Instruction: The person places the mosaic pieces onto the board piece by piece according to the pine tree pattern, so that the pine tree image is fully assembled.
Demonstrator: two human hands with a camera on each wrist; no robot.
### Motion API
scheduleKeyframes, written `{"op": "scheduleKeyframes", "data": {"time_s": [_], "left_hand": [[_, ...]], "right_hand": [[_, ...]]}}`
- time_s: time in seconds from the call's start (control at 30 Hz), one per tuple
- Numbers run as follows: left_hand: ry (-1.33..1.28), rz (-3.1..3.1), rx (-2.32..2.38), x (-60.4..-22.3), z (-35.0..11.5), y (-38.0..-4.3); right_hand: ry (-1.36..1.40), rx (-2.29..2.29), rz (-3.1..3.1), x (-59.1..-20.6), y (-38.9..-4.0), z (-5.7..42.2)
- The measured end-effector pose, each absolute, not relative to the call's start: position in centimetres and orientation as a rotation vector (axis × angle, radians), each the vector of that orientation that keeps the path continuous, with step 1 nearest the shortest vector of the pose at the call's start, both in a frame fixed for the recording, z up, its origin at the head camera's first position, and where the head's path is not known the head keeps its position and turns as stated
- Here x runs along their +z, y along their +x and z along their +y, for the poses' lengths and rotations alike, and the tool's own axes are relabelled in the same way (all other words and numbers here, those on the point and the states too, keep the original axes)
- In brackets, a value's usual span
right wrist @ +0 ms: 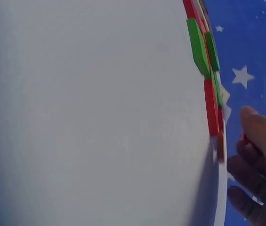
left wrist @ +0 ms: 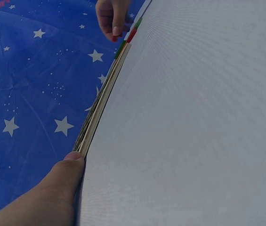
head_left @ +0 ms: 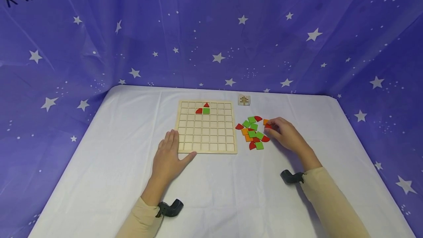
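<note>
at nine o'clock from the right hand (head_left: 286, 134), which pinches a red piece (head_left: 268, 126), i see the grid board (head_left: 205, 130); the left hand (head_left: 167, 159), straight-fingered, touches its edge around eight o'clock.

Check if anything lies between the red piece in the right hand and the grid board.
Yes: the loose pieces lie between the red piece in the right hand and the grid board. They look low, so lifting over them should probably suffice. The left hand is at the board's left edge.
</note>
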State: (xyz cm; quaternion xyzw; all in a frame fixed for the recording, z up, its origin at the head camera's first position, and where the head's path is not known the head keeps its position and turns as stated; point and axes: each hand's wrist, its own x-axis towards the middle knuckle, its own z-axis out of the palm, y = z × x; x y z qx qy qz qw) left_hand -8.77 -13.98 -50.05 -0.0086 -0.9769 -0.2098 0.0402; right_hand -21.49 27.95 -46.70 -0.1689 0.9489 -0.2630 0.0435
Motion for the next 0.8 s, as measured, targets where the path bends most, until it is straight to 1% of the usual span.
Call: {"op": "scheduleKeyframes", "data": {"time_s": [0.2, 0.57, 0.8], "left_hand": [[-0.022, -2.993, -0.657, -50.1, -14.0, -8.7], [-0.016, -3.001, -0.65, -50.1, -14.1, -8.8], [-0.021, -3.006, -0.647, -50.1, -14.1, -8.8]], "right_hand": [[-0.6, -0.808, 2.937, -46.1, -22.4, 25.1], [-0.762, -0.637, 2.96, -45.4, -24.4, 18.2], [-0.735, -0.55, 2.906, -45.1, -25.5, 14.2]]}}
